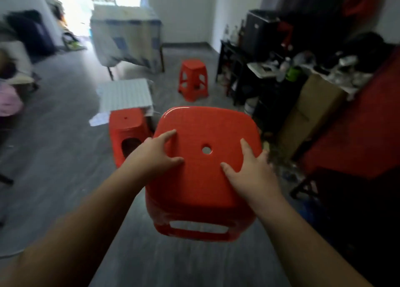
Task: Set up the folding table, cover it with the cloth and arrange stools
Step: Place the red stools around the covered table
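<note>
Now both hands are on the big red stool in the middle of the view. The left hand holds the left edge of the seat, with the thumb on top and the fingers curled at the side. The right hand holds the right edge the same way. The two hands are apart, one on each side, with the little round hole in the seat between them. The stool looks lifted off the floor, but its feet are hidden, so this is hard to tell. A second red stool stands just beside it on the left. A third red stool stands farther off on the floor, near the dark shelf. The desk stands at the far end of the room with a pale cloth already hanging over it, so it looks set up and covered. Something flat and grey sits behind the second stool, and it is too blurry to name. The step in hand seems to be placing the stools. Next, the held stool probably needs to be carried to the desk and put down flat on all its feet by one side. After that, the other two stools likely need to go around the desk too.
</note>
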